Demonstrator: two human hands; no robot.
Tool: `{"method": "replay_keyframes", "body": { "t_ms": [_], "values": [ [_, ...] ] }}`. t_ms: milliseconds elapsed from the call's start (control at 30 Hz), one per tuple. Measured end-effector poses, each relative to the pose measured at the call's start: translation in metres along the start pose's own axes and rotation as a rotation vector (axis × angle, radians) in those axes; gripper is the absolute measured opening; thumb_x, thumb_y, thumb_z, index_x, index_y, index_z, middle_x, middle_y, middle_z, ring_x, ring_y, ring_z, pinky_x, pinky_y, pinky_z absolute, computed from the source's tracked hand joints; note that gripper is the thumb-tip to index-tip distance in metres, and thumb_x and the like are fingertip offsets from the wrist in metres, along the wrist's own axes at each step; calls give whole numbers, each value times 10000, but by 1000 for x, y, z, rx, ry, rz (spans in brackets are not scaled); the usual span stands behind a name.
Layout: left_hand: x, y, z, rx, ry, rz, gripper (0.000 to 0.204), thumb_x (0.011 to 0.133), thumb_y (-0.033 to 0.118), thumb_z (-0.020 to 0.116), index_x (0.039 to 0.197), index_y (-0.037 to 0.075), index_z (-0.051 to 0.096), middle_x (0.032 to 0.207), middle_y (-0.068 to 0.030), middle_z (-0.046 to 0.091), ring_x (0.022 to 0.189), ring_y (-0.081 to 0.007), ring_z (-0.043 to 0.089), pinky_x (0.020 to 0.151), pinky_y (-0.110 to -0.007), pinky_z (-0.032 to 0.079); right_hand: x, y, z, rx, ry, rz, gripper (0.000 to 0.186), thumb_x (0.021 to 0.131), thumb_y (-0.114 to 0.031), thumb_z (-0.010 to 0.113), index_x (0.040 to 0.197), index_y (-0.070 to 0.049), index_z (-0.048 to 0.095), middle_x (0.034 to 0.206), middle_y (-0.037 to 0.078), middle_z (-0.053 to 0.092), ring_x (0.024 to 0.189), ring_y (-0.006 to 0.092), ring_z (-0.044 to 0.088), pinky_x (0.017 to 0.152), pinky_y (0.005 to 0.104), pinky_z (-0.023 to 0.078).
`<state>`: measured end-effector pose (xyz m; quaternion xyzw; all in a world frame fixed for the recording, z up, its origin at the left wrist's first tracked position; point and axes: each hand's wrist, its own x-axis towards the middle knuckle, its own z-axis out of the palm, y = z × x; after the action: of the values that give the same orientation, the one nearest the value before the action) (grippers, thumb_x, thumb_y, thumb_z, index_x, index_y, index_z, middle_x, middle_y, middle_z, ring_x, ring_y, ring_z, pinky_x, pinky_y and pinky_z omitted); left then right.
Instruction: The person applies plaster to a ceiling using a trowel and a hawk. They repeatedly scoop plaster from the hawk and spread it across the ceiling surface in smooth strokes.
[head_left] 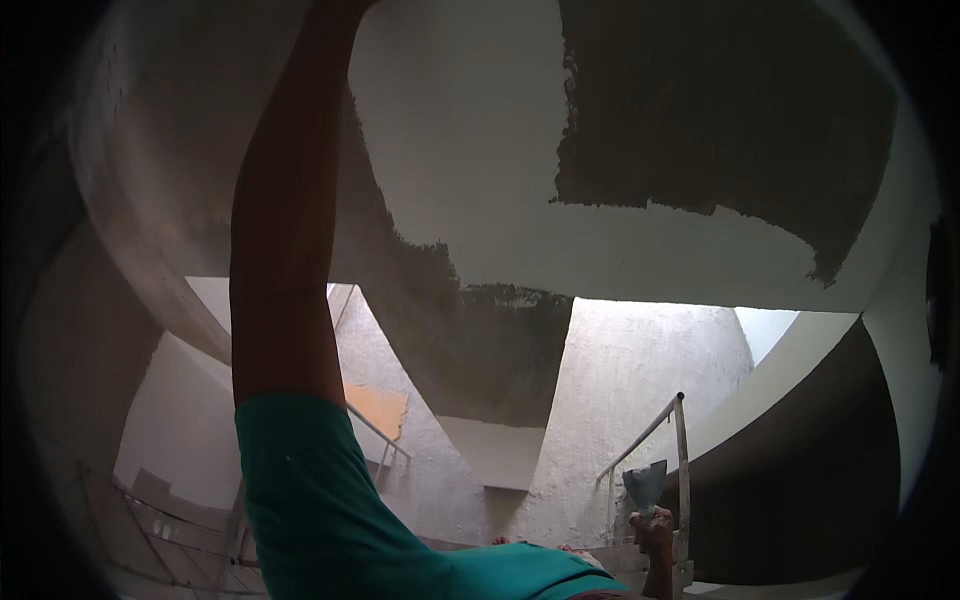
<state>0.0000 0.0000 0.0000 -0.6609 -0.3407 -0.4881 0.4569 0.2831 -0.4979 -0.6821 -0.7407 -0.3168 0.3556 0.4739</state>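
My left arm, in a green sleeve (300, 470), reaches straight up toward the ceiling. Only the heel of my left hand (345, 4) shows at the top edge; its fingers and anything in them are cut off. Low on the right, my right hand (655, 532) is closed round the handle of a putty knife (645, 484), its wide blade upward. Overhead, a pale smooth coat (460, 150) with ragged edges covers part of the ceiling, beside a dark grey bare patch (720, 110).
A metal railing (682, 470) stands right beside my right hand. Another handrail (385, 435) shows behind my left arm. Rough whitish walls (640, 370) rise beyond the ceiling's edge. A curved pale band (770, 395) borders a dark surface (810, 470) at right.
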Motion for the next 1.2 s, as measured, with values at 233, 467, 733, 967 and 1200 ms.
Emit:
{"method": "replay_keyframes", "body": {
  "t_ms": [233, 467, 733, 967, 1200],
  "values": [
    [-113, 53, -15, 92, -136, -7, 735, 758, 0, 569, 1459, 148, 407, 1472, -161, 444, 1324, -405, 434, 1084, -620, 287, -5, -23, -3, -45, 3, 76, 168, 773, -114, 696, 666, -38, 592, 497, 24, 540, 398, 116, 527, 377, 299, 395],
    [-266, 87, -1, 39, -216, 6, 907, 691, 46, 660, 1504, 273, 329, 1560, -41, 334, 1396, -407, 334, 1084, -637, 191, -4, -16, -10, -107, 5, 49, 195, 777, -145, 708, 670, -35, 588, 526, 15, 547, 418, 111, 535, 398, 300, 422],
    [-426, 150, 7, -108, -377, -149, 829, 697, 28, 663, 1460, 223, 402, 1520, -84, 374, 1381, -446, 322, 1057, -678, 206, -9, -22, -18, -149, 10, 62, 189, 780, -145, 722, 690, -28, 603, 548, 15, 560, 432, 108, 542, 411, 296, 431],
    [-497, 160, -18, -184, -513, -179, 747, 720, 55, 678, 1416, 213, 459, 1499, -93, 398, 1384, -408, 329, 1094, -659, 167, -9, -22, -22, -135, -36, 112, 172, 792, -142, 699, 701, -25, 610, 540, 18, 555, 430, 108, 541, 409, 295, 426],
    [-499, 212, -117, -1186, -612, -1272, 402, 846, 10, 569, 1247, 18, 562, 1160, -174, 634, 999, -283, 639, 930, -331, 481, -1, -31, -17, -115, -47, -61, 200, 743, -163, 766, 768, -24, 625, 650, 76, 583, 576, 193, 574, 552, 355, 474]
  ]
}}
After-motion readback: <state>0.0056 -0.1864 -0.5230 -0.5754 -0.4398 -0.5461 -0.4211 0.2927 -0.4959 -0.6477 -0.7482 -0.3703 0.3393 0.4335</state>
